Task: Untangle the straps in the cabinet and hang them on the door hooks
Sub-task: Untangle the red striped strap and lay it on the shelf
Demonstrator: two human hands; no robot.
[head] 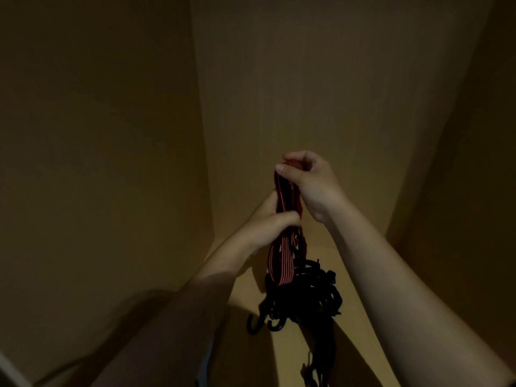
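A bundle of red straps with thin black stripes (282,258) hangs in front of me inside a dim wooden cabinet. My right hand (310,185) pinches the top loop of the bundle. Lower down, my left hand (268,222) is wrapped around the middle of the same straps. Below the hands the straps end in a dark tangle (307,297) with black plastic hooks (265,322) dangling from it. More dark strap trails down to the bottom edge of the view. No door hooks are in view.
The cabinet's back panel (321,79), left wall (97,135) and right wall (474,191) close me in. The cabinet floor (360,317) lies under the tangle. The light is low.
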